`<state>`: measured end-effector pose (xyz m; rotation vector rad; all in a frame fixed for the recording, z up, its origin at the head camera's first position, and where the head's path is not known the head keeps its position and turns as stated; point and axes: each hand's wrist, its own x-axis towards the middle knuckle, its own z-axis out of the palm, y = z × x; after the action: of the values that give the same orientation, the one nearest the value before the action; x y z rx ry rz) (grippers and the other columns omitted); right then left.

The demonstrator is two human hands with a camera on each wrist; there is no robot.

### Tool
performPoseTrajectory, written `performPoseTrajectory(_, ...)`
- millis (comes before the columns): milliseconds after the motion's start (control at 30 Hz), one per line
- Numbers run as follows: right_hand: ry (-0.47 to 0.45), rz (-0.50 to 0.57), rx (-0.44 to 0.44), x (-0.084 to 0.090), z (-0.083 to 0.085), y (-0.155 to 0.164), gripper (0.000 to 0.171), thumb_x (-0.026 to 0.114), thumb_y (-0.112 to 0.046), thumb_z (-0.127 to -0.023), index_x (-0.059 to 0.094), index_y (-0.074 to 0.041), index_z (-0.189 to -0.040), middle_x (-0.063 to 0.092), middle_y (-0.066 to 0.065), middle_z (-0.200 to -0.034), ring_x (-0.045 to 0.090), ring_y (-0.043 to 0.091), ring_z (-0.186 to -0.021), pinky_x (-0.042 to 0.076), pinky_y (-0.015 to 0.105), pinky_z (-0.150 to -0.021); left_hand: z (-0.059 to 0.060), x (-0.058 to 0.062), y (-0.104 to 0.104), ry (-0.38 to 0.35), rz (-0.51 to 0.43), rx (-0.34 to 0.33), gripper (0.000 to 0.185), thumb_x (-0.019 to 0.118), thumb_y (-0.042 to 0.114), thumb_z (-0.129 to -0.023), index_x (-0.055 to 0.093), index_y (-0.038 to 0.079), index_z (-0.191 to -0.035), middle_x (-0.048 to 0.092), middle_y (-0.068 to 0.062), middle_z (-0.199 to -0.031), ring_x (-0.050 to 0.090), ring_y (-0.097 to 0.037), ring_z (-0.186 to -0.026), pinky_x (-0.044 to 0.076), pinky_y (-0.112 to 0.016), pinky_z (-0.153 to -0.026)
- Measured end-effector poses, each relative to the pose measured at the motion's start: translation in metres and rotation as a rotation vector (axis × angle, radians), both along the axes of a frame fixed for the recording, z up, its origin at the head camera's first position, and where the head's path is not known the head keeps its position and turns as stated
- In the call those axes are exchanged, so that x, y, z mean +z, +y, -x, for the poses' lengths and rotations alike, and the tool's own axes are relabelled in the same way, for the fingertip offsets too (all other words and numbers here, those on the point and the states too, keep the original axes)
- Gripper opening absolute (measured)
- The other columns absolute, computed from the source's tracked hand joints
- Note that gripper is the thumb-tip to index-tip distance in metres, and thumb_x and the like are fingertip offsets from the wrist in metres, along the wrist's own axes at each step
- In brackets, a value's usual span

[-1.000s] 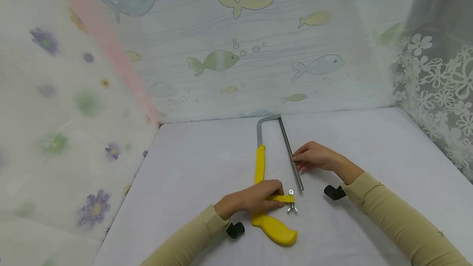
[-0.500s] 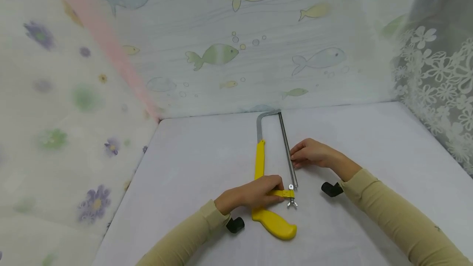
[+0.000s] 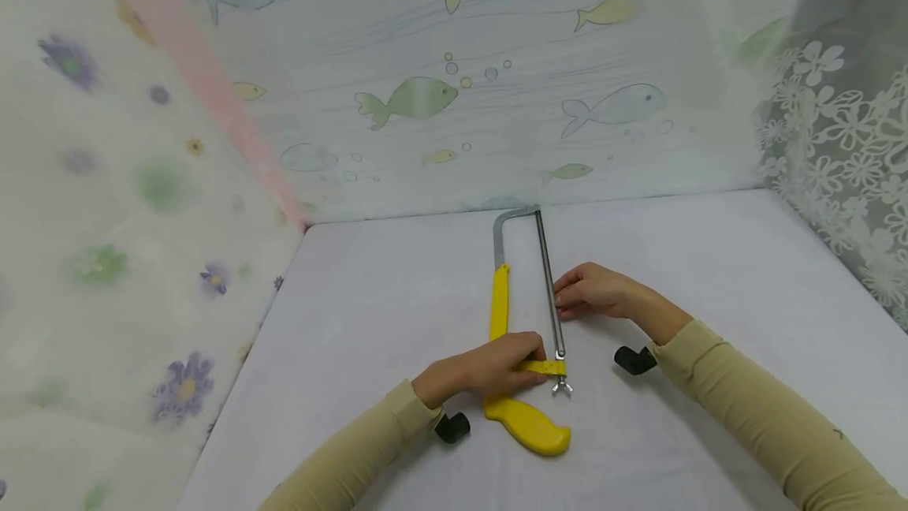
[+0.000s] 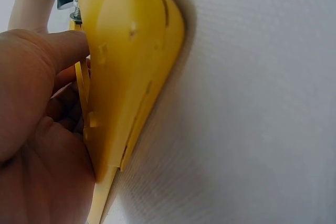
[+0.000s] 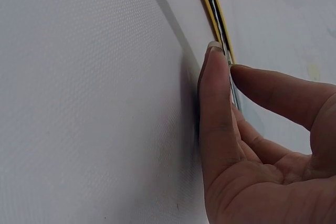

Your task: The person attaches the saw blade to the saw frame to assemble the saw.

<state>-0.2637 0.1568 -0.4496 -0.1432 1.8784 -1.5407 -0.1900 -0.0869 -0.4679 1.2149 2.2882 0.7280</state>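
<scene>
A hacksaw with a yellow handle (image 3: pixel 530 426) and a grey bent front frame (image 3: pixel 498 241) lies on the white table in the head view. My left hand (image 3: pixel 489 365) grips its yellow frame just above the handle, thumb and fingers around the short crosswise arm (image 3: pixel 545 367). A wing nut (image 3: pixel 562 388) sticks out below that arm. The grey blade (image 3: pixel 544 259) runs from the frame's far tip down to the pin holder (image 3: pixel 560 356), its near end overlapping it. My right hand (image 3: pixel 596 292) pinches the blade's lower half between thumb and fingers. The yellow handle part (image 4: pixel 126 51) fills the left wrist view.
White cloth covers the table (image 3: pixel 383 290). A fish-patterned curtain (image 3: pixel 418 101) hangs behind the saw's tip, and a flowered one (image 3: pixel 184 385) is on the left. Black wrist cameras sit under both sleeves (image 3: pixel 752 385).
The blade's near end has swung left, from beside the pin holder to over it. My right hand moved slightly left with the blade, while the left hand kept its grip on the frame.
</scene>
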Motion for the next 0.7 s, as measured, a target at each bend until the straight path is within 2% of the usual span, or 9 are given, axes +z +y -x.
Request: performPoseTrajectory(700, -0.021, 0.026, 0.03, 0.0016, 0.0009, 0.0002, 0.04, 0.058, 0.004, -0.097, 0.045, 0.02, -0.132, 0.063, 0.013, -0.097, 0.069, 0.017, -0.085, 0.059, 0.031, -0.082, 0.0, 0.0015, 0.0, 0.008, -0.013, 0.005, 0.015, 0.065, 0.023, -0.102, 0.059, 0.012, -0.11, 0.059, 0.007, -0.102, 0.052, -0.004, -0.09, 0.045, -0.015, -0.083)
